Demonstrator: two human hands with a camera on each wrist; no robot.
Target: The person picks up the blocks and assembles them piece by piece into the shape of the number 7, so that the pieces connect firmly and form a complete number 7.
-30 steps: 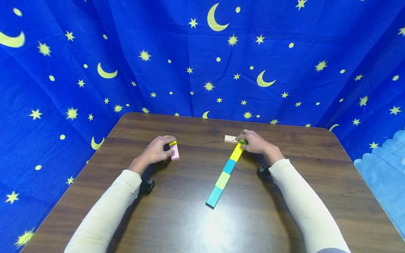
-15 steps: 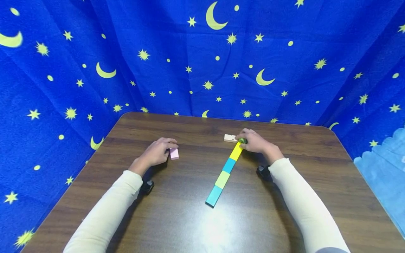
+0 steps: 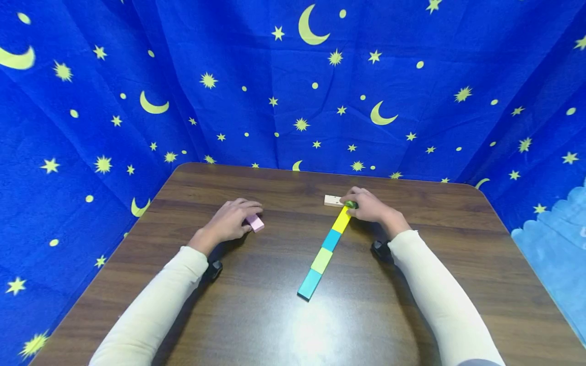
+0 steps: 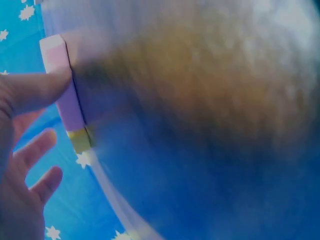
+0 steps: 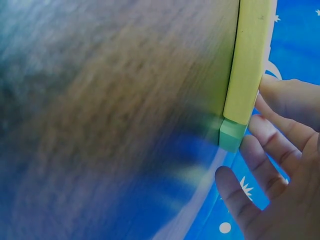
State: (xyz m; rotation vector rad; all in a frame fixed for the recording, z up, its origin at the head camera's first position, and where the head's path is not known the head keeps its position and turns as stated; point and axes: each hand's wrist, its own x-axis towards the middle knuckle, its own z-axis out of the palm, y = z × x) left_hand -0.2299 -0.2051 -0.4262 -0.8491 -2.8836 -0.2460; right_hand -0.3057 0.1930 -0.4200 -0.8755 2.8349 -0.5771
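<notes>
In the head view my left hand (image 3: 231, 219) pinches a pink block (image 3: 255, 222) lying on the left half of the table. The left wrist view shows the thumb on its side and a yellow block (image 4: 81, 140) at its far end. My right hand (image 3: 368, 204) holds a green block (image 3: 351, 204) between thumb and fingers, at the far end of a yellow block (image 3: 342, 220). That yellow block heads a slanting row with a blue block (image 3: 331, 240), a lime block (image 3: 322, 260) and a teal block (image 3: 310, 284) nearest me.
A pale block with dark dots (image 3: 332, 200) lies left of the right fingertips. The brown wooden table (image 3: 256, 305) ends at a blue curtain (image 3: 256, 51) with moons and stars. Light blue cloth (image 3: 560, 254) hangs at the right.
The pink block has turned, its near end swinging to the right, as the left fingers moved slightly right over it. The yellow piece beyond it is now covered in the head view. My right hand stays put.
</notes>
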